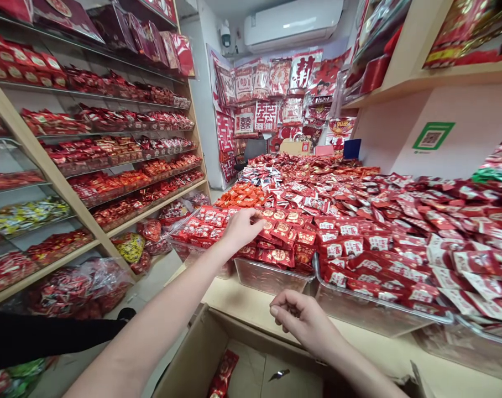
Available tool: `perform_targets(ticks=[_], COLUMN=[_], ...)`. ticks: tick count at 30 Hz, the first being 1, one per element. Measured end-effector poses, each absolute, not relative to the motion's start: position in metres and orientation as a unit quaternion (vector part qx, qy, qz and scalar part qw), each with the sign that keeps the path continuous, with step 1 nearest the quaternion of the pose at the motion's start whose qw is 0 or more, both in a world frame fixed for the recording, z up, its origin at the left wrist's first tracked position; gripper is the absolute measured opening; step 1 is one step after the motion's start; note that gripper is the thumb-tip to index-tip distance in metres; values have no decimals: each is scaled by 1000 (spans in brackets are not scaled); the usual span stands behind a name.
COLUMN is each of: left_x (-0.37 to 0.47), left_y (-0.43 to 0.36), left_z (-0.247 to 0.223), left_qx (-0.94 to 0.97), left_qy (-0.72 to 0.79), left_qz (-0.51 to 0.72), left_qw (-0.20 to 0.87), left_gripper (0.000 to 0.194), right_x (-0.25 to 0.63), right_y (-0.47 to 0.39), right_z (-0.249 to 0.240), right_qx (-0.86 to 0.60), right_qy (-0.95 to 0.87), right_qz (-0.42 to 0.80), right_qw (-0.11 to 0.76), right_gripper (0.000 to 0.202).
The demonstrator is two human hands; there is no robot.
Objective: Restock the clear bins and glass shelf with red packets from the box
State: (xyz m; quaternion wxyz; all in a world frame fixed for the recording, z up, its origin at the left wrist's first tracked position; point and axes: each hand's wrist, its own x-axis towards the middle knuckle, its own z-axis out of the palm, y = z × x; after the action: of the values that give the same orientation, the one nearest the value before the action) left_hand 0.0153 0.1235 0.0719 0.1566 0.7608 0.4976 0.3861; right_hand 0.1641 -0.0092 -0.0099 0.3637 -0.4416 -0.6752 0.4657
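Observation:
My left hand (243,228) reaches over a clear plastic bin (271,279) heaped with small red packets (278,255) printed in gold. Its fingers are bent together, with the tips at the upper packets; whether one is pinched in them is hidden. Closer to me, my right hand (301,320) hovers over the edge of an open cardboard box (193,354). Thumb and fingers are curled together there, and nothing shows in them. Down in the box lie a long red packet (224,373) and a small dark scrap (279,375).
More bins stand alongside, one with red-and-white packets (371,265). Loose packets (338,188) cover the table behind. Shelves (102,132) of packets line the left. Bagged packets (80,287) lie on the floor, near a dark-clothed leg (47,337). A wooden shelf (400,88) juts out upper right.

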Motion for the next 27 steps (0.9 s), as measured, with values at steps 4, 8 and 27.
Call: perform_targets(ticks=[4, 8, 27], left_x=[18, 6, -30], left_y=[110, 68, -38], left_z=[76, 59, -214], left_qx=[785, 820, 727], left_qy=[435, 339, 586], left_qz=[434, 448, -305], left_qw=[82, 112, 188], left_gripper=[17, 13, 58], right_x=[163, 163, 157], right_y=[-9, -8, -7], right_z=[-12, -12, -29], right_qx=[-441, -445, -463], right_qy=[-677, -685, -705], right_qz=[464, 453, 430], right_qw=[363, 358, 322], right_gripper=[18, 16, 15])
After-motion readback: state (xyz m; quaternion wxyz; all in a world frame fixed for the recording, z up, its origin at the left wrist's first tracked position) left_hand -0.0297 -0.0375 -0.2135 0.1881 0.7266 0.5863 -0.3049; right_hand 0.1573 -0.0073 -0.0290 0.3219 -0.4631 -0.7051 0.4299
